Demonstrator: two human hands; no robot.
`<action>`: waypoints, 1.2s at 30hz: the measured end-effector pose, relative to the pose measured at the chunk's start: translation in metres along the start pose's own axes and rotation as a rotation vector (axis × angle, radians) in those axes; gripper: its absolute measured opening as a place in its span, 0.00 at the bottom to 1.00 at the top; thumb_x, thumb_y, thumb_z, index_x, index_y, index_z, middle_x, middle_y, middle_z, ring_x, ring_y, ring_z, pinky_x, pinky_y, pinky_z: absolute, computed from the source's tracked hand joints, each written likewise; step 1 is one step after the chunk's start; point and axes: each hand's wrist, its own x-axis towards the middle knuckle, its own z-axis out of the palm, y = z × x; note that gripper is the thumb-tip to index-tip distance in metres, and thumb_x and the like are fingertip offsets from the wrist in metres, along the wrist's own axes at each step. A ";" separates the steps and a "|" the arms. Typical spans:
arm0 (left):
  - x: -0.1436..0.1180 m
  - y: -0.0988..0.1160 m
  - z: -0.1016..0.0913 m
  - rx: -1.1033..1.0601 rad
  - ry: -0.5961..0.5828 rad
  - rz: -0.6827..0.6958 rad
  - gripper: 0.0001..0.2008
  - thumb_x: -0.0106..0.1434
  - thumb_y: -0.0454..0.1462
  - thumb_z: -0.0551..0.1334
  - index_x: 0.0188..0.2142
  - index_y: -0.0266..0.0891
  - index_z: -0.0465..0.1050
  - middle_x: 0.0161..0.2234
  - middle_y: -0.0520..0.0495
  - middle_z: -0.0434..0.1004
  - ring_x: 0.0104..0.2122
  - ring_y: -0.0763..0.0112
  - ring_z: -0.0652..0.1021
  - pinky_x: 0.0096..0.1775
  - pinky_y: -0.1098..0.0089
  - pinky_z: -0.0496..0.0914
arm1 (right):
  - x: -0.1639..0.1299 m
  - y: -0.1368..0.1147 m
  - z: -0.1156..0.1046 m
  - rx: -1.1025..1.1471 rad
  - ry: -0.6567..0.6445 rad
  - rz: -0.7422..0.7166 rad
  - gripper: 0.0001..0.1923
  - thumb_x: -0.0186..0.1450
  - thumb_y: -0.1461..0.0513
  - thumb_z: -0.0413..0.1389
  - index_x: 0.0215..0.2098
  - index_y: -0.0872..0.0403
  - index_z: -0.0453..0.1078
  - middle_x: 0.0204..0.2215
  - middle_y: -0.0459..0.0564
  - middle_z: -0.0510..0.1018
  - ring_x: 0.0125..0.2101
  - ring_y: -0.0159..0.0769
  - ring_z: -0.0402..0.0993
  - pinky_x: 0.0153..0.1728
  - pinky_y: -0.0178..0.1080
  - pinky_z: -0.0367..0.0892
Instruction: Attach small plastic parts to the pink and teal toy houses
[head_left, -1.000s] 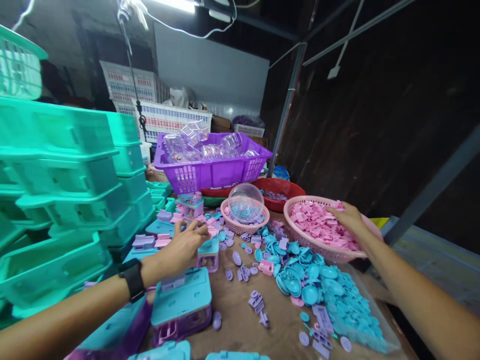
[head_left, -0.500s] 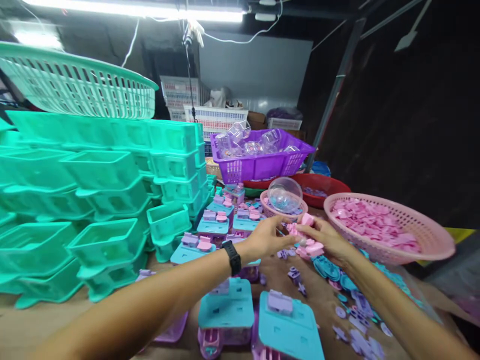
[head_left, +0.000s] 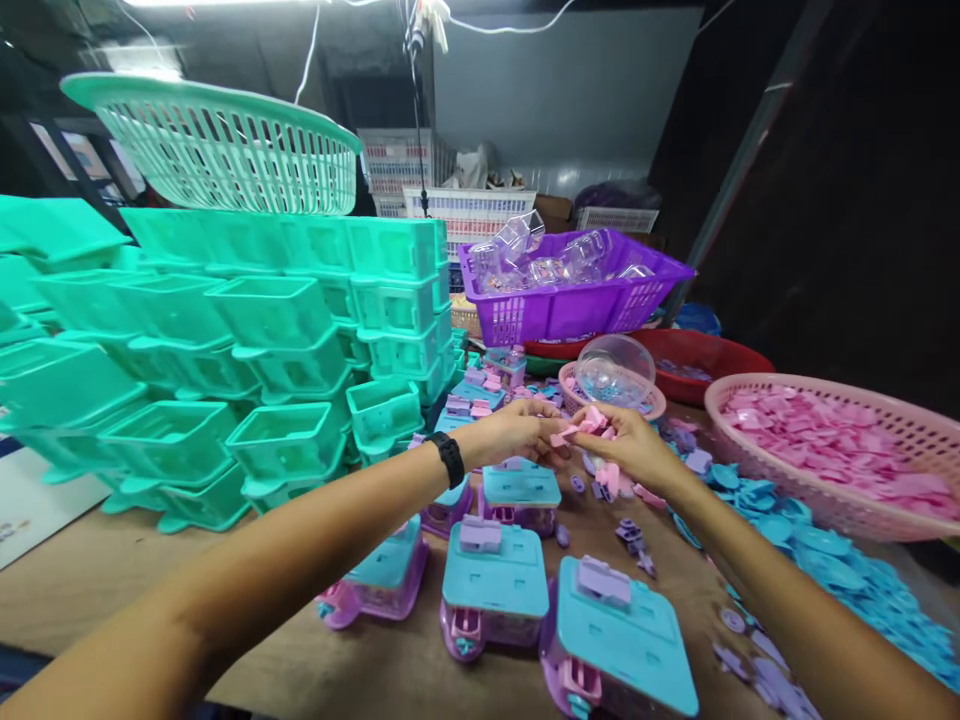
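Nearest on the bench (head_left: 112, 590) stand three toy houses (head_left: 495, 585) with turquoise roofs and purple bases, in a row from left to right. Just beyond them the two hands meet over the middle of the bench. The right hand (head_left: 634, 450) is cupped around a small clutch of pink pieces (head_left: 592, 422), and the left hand (head_left: 517, 432), a black watch (head_left: 450, 458) on its wrist, pinches one piece at the edge of that clutch with narrowed fingertips. The step in hand looks like taking a single pink piece from the handful; fitting it would call for a fine grip and a short carry to one of the houses close by. To the right lie turquoise dishes (head_left: 810, 550) and a pink basket (head_left: 825, 500) of more pink pieces. Further off are stacked green trays (head_left: 247, 330) on the left and a purple basket (head_left: 570, 300).
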 end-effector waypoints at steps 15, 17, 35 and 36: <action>-0.058 -0.020 -0.016 1.322 0.085 0.379 0.29 0.56 0.21 0.53 0.53 0.39 0.75 0.55 0.40 0.74 0.55 0.51 0.68 0.53 0.50 0.63 | 0.022 0.021 0.031 0.102 -0.192 0.235 0.24 0.41 0.46 0.71 0.22 0.55 0.72 0.18 0.41 0.72 0.23 0.30 0.64 0.26 0.36 0.58; -0.060 -0.021 -0.014 1.443 0.055 0.359 0.29 0.55 0.21 0.54 0.53 0.38 0.74 0.58 0.41 0.72 0.56 0.50 0.66 0.51 0.50 0.64 | 0.024 0.021 0.032 0.131 -0.228 0.252 0.25 0.41 0.46 0.72 0.23 0.55 0.71 0.18 0.41 0.71 0.22 0.30 0.63 0.25 0.36 0.57; -0.056 -0.017 -0.006 1.502 0.018 0.254 0.26 0.57 0.22 0.54 0.52 0.39 0.76 0.57 0.39 0.70 0.55 0.49 0.67 0.53 0.42 0.64 | 0.036 0.027 0.030 0.158 -0.339 0.344 0.26 0.36 0.49 0.74 0.20 0.54 0.68 0.16 0.40 0.67 0.20 0.27 0.58 0.21 0.34 0.53; -0.056 -0.017 -0.006 1.503 0.011 0.266 0.25 0.58 0.22 0.54 0.50 0.39 0.77 0.58 0.40 0.70 0.55 0.49 0.66 0.54 0.41 0.63 | 0.036 0.030 0.031 0.156 -0.334 0.334 0.26 0.36 0.48 0.74 0.20 0.54 0.67 0.16 0.40 0.67 0.20 0.28 0.59 0.21 0.34 0.54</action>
